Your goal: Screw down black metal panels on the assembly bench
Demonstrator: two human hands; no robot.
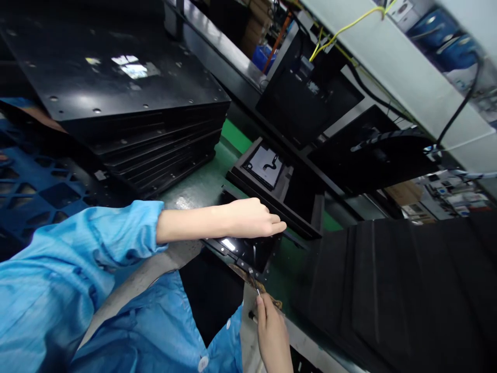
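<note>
A glossy black panel (246, 252) with small screws along its near edge lies on the green work surface (194, 189). My left hand (254, 218) is over the far part of this panel, its fingers curled and pointing right; what they hold, if anything, is hidden. At the panel's near right corner, my right hand (269, 324) pinches a thin metal tool (256, 284), whose tip reaches the panel's edge.
Stacked black panels (128, 93) stand at the left, beside a blue plastic crate (27, 181). Beyond my hands, a black tray (277, 199) holds a screen-like part (264, 165). Dark foam-like blocks (392, 280) fill the right. Cables hang from a shelf (407, 57).
</note>
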